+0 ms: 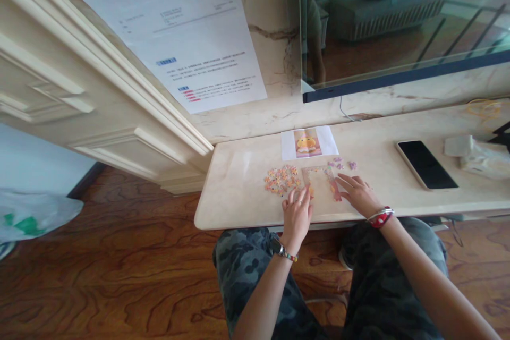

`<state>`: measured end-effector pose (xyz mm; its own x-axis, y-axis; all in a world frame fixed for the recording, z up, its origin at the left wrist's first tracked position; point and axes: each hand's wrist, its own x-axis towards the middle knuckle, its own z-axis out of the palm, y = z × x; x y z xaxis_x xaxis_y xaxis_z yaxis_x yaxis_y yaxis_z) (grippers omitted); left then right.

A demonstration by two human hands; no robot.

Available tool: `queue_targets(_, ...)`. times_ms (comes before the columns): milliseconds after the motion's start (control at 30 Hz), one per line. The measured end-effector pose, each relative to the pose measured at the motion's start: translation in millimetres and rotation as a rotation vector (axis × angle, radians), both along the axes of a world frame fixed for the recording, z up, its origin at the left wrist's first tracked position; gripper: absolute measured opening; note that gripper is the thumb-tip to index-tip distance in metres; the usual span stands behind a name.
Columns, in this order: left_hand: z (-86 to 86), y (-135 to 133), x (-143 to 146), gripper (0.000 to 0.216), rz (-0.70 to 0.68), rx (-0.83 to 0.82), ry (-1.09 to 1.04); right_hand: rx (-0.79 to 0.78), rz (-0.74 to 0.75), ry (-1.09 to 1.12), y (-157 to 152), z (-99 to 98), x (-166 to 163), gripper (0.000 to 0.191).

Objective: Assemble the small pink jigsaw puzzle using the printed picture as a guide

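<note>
A small jigsaw frame (321, 180), partly filled along its edges, lies on the cream marble ledge (239, 196). My left hand (297, 215) rests at the frame's left edge with its fingers pressed together on the pieces there. My right hand (358, 192) lies flat and open on the frame's right side. A heap of loose orange and pink pieces (281, 179) sits just left of the frame. A few purple pieces (342, 163) lie behind it. A printed reference picture (307, 143) of a yellow character lies further back.
A black phone (426, 164) lies face up to the right, with a clear plastic bag (476, 155) beyond it. A glass tank (398, 21) stands behind the ledge. A printed sheet (179, 26) hangs on the wall. Wooden floor and a white bag (32, 218) are at the left.
</note>
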<state>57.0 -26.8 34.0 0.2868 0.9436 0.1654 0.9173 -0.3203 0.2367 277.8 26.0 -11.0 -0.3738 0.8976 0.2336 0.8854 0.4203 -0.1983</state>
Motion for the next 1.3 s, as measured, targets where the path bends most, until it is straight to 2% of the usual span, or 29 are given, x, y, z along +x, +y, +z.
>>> queue_targets(233,-10.0,4,11,0.042,0.011,-0.035,0.039,-0.054,0.042,-0.066,5,-3.7,0,0.039)
queue_targets(1300,-11.6,8,15,0.039,0.025,-0.043,0.014,-0.074,0.03,-0.068,10,-2.5,0,0.04)
